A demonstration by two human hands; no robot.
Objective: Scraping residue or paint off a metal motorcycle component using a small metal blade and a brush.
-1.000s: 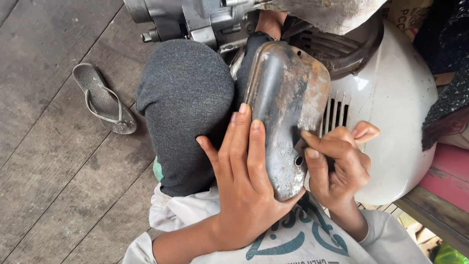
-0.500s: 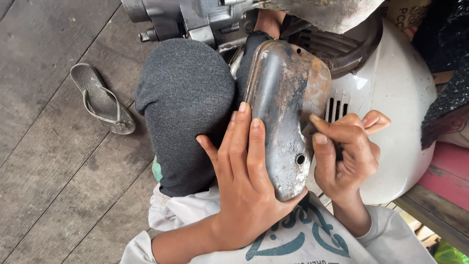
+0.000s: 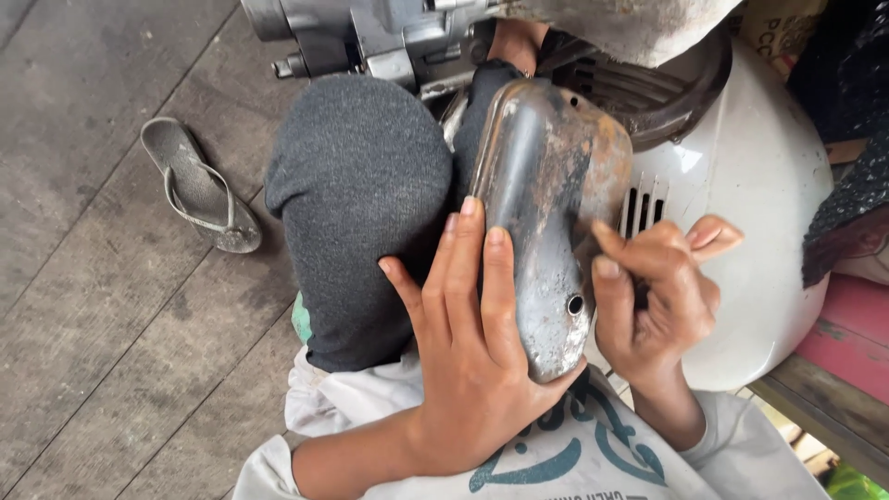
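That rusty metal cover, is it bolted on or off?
Off, it seems: the rusty metal cover lies loose between the left hand and right hand, its bolt hole empty.

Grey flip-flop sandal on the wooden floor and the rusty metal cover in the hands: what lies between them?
In the head view, a knee in dark grey fabric lies between the grey flip-flop sandal and the rusty metal cover, plus bare wooden floor planks.

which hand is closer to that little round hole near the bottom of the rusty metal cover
Right. The right hand pinches the edge of the rusty metal cover just beside the hole. The left hand cups the cover's opposite side, its fingers lying farther from the hole.
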